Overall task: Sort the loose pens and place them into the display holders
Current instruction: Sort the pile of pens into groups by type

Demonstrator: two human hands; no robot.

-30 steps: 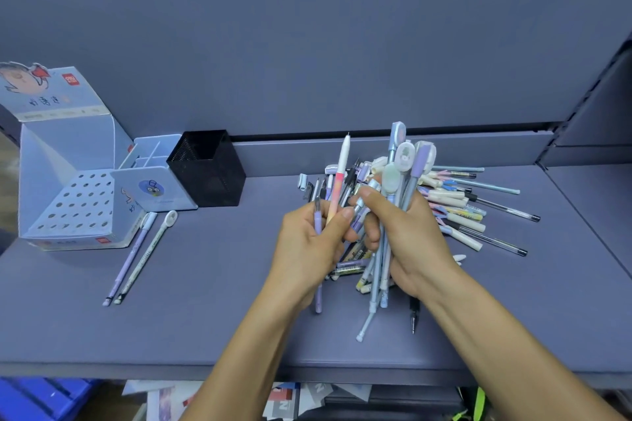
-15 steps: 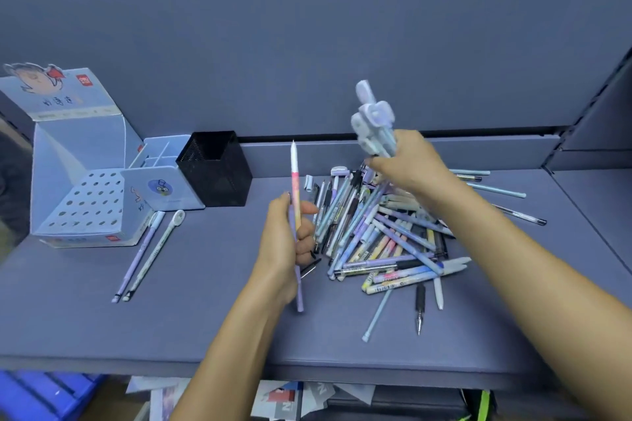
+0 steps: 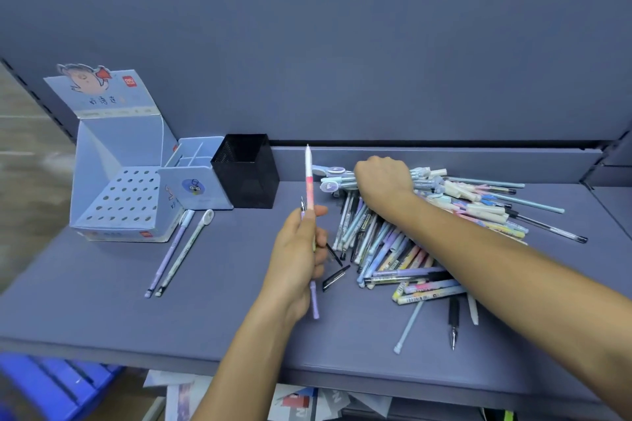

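My left hand (image 3: pixel 301 249) grips two pens upright: a pink-and-white pen (image 3: pixel 309 181) and a purple pen (image 3: pixel 314 301) whose lower end sticks out below the fist. My right hand (image 3: pixel 383 181) is lowered onto the far side of the pen pile (image 3: pixel 403 243), its fingers curled round a bunch of pale blue pens with round caps (image 3: pixel 337 178) that lie sideways. A cardboard display holder with a grid of holes (image 3: pixel 119 195), a small blue divided holder (image 3: pixel 196 184) and a black mesh cup (image 3: pixel 246 174) stand at the back left.
Two pens, one purple and one white (image 3: pixel 181 249), lie side by side on the grey shelf (image 3: pixel 102 301) in front of the holders. Loose pens (image 3: pixel 453 321) lie near the shelf's front edge. A blue crate (image 3: pixel 51 386) and papers sit below.
My right hand, which held the bunch of round-capped pens raised, has brought it down sideways onto the back of the pile. My left hand has stayed roughly in place with its two pens.
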